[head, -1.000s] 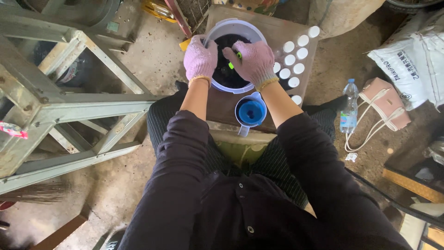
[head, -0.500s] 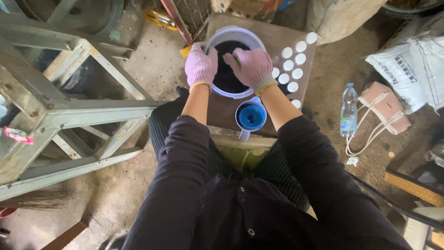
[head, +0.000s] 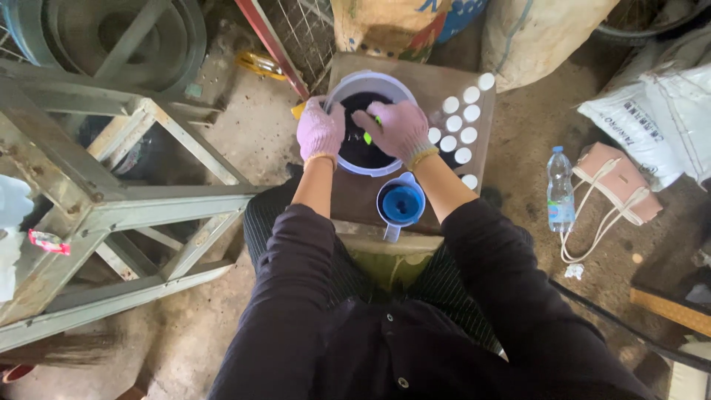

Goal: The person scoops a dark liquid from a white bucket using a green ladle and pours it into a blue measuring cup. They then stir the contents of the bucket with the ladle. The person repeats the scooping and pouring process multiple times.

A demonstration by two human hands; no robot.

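A white bucket (head: pixel 368 83) holding a dark liquid stands on a small brown table (head: pixel 422 78). My left hand (head: pixel 319 132), in a pale glove, rests on the bucket's left rim. My gloved right hand (head: pixel 398 127) is over the dark liquid, closed on a small green object (head: pixel 367 137). Just in front of the bucket sits a white jug (head: pixel 401 206) with blue contents. Several white caps (head: pixel 461 124) lie in rows on the table to the right of my right hand.
A grey metal frame (head: pixel 111 215) stands to the left. A clear plastic bottle (head: pixel 559 191) and a pink bag (head: pixel 621 184) lie on the dirt floor at right, near white sacks (head: pixel 652 111). Sacks and a wire mesh panel (head: pixel 296 30) stand behind the table.
Both hands have stayed at the bucket; my right hand has shifted slightly over the dark liquid, still holding the green object.
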